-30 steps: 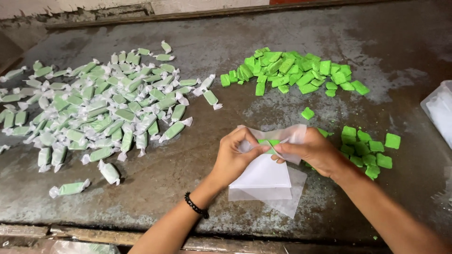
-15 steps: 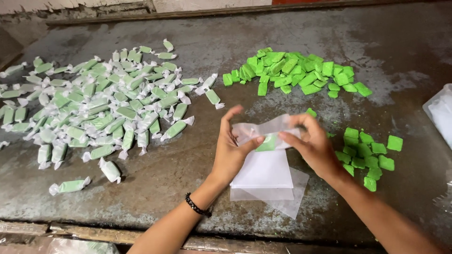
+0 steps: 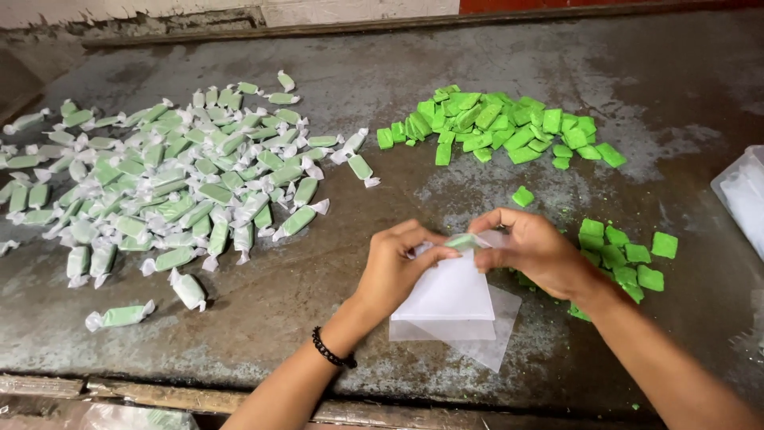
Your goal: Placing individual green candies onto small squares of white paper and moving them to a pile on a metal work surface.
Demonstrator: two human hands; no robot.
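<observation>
Big pile of wrapped candies (image 3: 171, 187) done, two heaps of bare green pieces (image 3: 501, 127) left. Left hand (image 3: 398, 267) and right hand (image 3: 537, 251) fingers pinch one half-wrapped candy (image 3: 465, 240) over the wrapper stack (image 3: 450, 299).

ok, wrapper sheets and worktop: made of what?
Wrapper sheets: thin translucent film, probably cellophane or waxed paper; the worktop shows through the edges. Worktop: looks like dull grey metal or stone, blotchy and worn; can't tell which.

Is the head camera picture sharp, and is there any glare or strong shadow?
Head view: soft, even light, no hard shadows; faint sheen on the worn grey metal table; the green candy piece in clear wrapper between the left hand and right hand is slightly motion-blurred; the pile of wrapped green candies stays fairly sharp.
</observation>
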